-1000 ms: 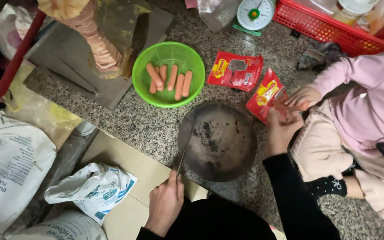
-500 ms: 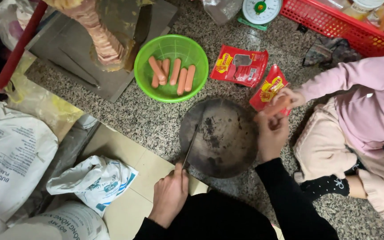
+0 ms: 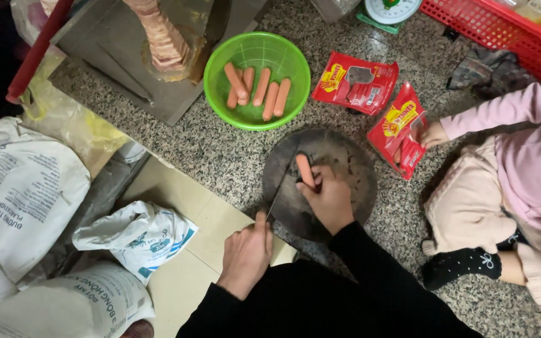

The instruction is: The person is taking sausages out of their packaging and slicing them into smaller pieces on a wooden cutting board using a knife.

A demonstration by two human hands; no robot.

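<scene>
Since the earlier frame, the right hand [image 3: 328,199] has left the red packets and now pins one sausage [image 3: 305,169] on the round dark chopping board [image 3: 345,181], fingers closed over its near end. Soft, smooth and likely slippery, it is best held near the end, clear of the blade. Beside it the left hand [image 3: 247,250] grips a knife [image 3: 281,188] whose blade lies just alongside. Beyond sit a green bowl [image 3: 220,94] of sausages and two red packets [image 3: 402,128] on the stone floor.

Speckled granite floor [image 3: 220,150], green bowl [image 3: 257,80], round chopping board [image 3: 345,181], red packets [image 3: 355,81]
</scene>
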